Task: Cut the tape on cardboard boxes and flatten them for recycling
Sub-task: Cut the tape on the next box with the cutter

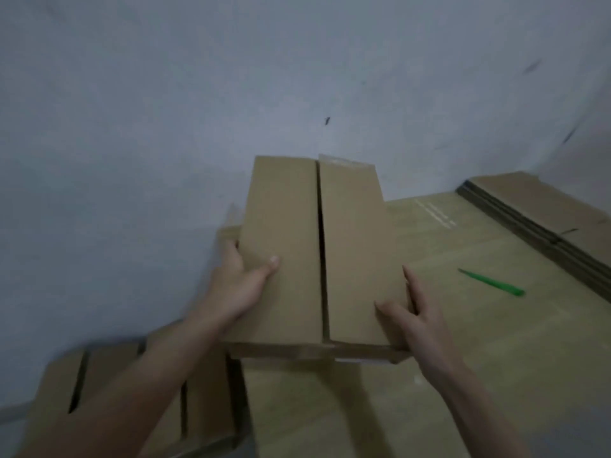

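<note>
A cardboard box (314, 252) is being held at the centre of the view, above a large flattened cardboard sheet (446, 325) that is lying on the floor. Its long axis is running from near to far, tilted slightly, with the far end pointing toward the pale wall (231, 77). Its two top flaps are being kept closed, and a dark seam is showing between them along the length of the box. A scrap of clear tape (337, 160) is seen at the far edge of the right flap.

The left side of the box is being gripped by the left hand (241, 279), the thumb pressed flat on the left flap and the fingers curled round the side, out of sight. The near right corner is being held by the right hand (416, 312), thumb on the right flap and fingers along the side wall.

A green cutter (492, 283) is lying on the sheet to the right, well apart from the box, its tip pointing far-left. Flattened boxes (545, 219) are stacked at the far right, and more cardboard (109, 375) is lying at the near left.
</note>
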Motion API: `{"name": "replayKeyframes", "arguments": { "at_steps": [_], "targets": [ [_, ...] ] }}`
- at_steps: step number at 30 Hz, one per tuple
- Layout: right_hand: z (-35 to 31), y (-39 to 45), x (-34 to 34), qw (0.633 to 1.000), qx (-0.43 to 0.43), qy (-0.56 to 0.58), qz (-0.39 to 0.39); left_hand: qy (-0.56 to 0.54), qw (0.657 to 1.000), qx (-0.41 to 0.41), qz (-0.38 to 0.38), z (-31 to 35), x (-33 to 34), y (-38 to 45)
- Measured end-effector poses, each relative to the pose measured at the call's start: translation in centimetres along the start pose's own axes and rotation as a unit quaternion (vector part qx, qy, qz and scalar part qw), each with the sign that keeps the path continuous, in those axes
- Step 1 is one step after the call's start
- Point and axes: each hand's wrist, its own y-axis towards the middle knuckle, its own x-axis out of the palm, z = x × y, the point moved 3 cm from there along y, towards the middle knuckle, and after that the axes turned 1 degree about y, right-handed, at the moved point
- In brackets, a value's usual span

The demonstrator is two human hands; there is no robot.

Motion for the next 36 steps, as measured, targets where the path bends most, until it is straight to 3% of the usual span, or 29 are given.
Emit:
{"name": "replayKeyframes", "arguments": {
  "at_steps": [3,9,13,17,21,25,28,30,32,34,36],
  "targets": [
    [3.0,3.4,-7.2,0.999,0.046,-0.01,-0.003,-0.011,0.999,-0.037,-0.011,0.9,8.3,-1.5],
    [6.6,7.3,-14.2,0.992,0.119,-0.018,-0.028,-0.003,0.993,-0.119,0.005,-0.9,17.7,-2.2],
    [9.5,8.6,-15.9,0.979,0.199,0.005,-0.046,0.02,0.993,-0.112,0.031,-1.4,20.1,-3.0],
    [10.7,8.9,-15.9,0.929,0.321,0.1,-0.154,0.026,0.992,-0.119,0.044,-2.2,20.3,-2.8],
    [7.9,11.3,-15.8,0.909,0.339,0.118,-0.211,-0.028,0.991,-0.124,0.043,-3.2,19.9,-2.0],
    [1.6,16.4,-15.0,0.972,0.166,-0.028,-0.165,-0.097,0.989,-0.107,0.043,-2.4,20.7,0.0],
    [-3.5,19.6,-14.2,0.966,-0.006,-0.226,-0.123,-0.066,0.992,-0.099,0.031,-1.1,21.5,2.7],
    [-5.3,20.7,-13.4,0.888,-0.137,-0.43,-0.083,-0.025,0.996,-0.087,0.01,-0.4,21.9,4.2],
    [-5.3,21.3,-13.1,0.771,-0.313,-0.555,-0.025,0.007,0.997,-0.073,-0.014,-0.2,22.4,4.8],
    [-3.4,21.8,-13.2,0.679,-0.448,-0.582,-0.019,0.029,0.998,-0.06,-0.021,-0.2,22.9,4.6],
    [0.7,22.3,-13.6,0.609,-0.524,-0.595,-0.036,0.057,0.998,-0.022,-0.033,-0.4,23.4,4.2]
  ]
}}
